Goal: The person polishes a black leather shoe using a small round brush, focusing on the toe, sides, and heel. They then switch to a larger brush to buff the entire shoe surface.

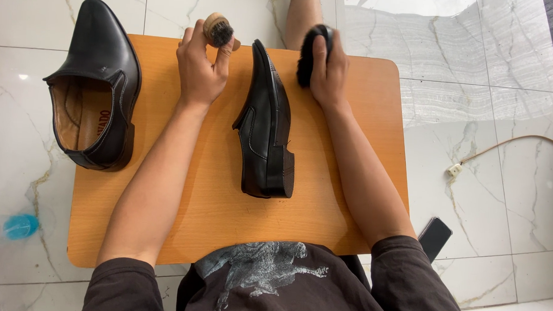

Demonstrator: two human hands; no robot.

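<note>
My left hand (200, 70) grips a small round wooden brush (218, 29) with dark bristles, held over the far edge of an orange wooden board (183, 201). My right hand (329, 71) is closed on a larger black shoe brush (309, 52). Between the two hands a black leather shoe (266, 127) lies on its side on the board, its toe pointing away from me. A second black shoe (95, 85) stands upright at the board's left edge, opening towards me. Neither brush touches the middle shoe.
The board sits on a white marble tile floor (488, 71). A dark phone (434, 236) lies on the floor at my right. A thin cord with a white plug (455, 170) runs along the right. A clear bottle with a blue cap (18, 226) lies at lower left.
</note>
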